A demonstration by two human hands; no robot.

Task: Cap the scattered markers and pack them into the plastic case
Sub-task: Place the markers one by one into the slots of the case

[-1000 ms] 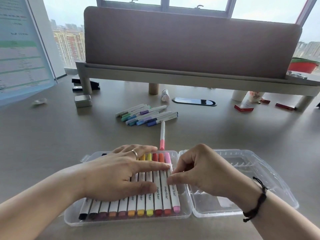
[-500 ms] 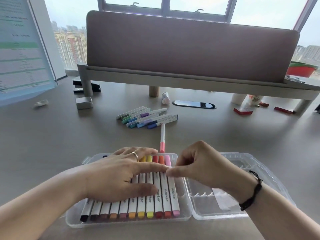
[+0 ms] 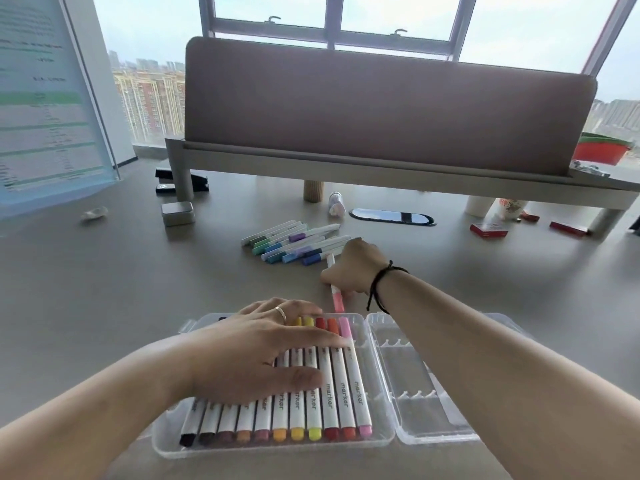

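A clear plastic case (image 3: 382, 441) lies open near the table's front edge, its left half filled with a row of several capped markers (image 3: 346, 400). My left hand (image 3: 256, 351) rests flat on that row, fingers straight. My right hand (image 3: 353, 268) has reached past the case and grips a pink marker (image 3: 337, 299) lying on the table just behind the case. A heap of several green, blue and purple markers (image 3: 294, 242) lies further back, right beside my right hand's knuckles. The case's lid half (image 3: 426, 389) on the right holds nothing.
A long desk shelf with a brown panel (image 3: 381, 109) spans the back. Under and around it sit a metal tin (image 3: 177, 213), a black stapler (image 3: 166, 180), a small bottle (image 3: 336, 204), a dark oval cable port (image 3: 393, 216), red boxes (image 3: 488, 230) and cups (image 3: 498, 206).
My right hand left the pink-capped marker at the row's right end and reached forward to the pink marker behind the case. My left hand stayed on the row.
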